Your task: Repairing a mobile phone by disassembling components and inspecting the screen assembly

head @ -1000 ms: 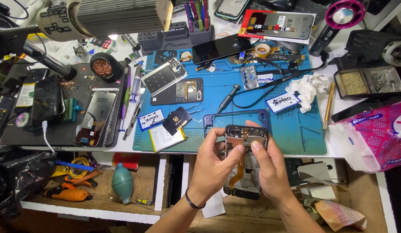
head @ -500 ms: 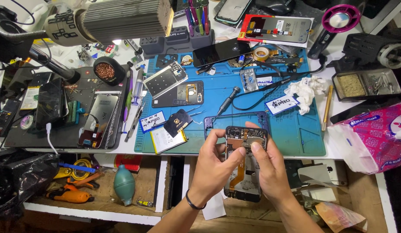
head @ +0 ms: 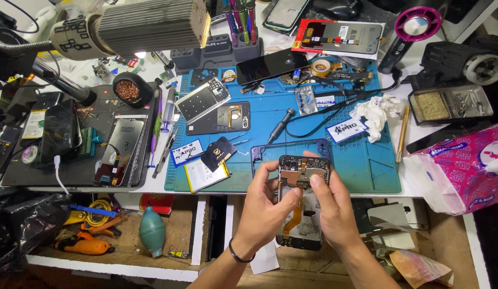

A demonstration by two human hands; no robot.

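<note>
Both hands pinch the opened phone [head: 299,208] — left hand [head: 262,206], right hand [head: 332,211] — just past the bench [head: 415,190] near edge, open air below.

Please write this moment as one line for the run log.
left hand: holds opened phone | right hand: holds phone, thumb on top boards | phone: over blue mat edge | screwdriver: on mat

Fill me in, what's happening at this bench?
A person holds an opened phone upright in both hands over the front edge of a blue work mat. The left hand grips its left side; the right hand grips the right, thumb pressing on the boards near the top. The back is off, showing an orange ribbon cable. A blue phone frame lies on the mat just behind, with a screwdriver, loose battery and other phone parts around.
</note>
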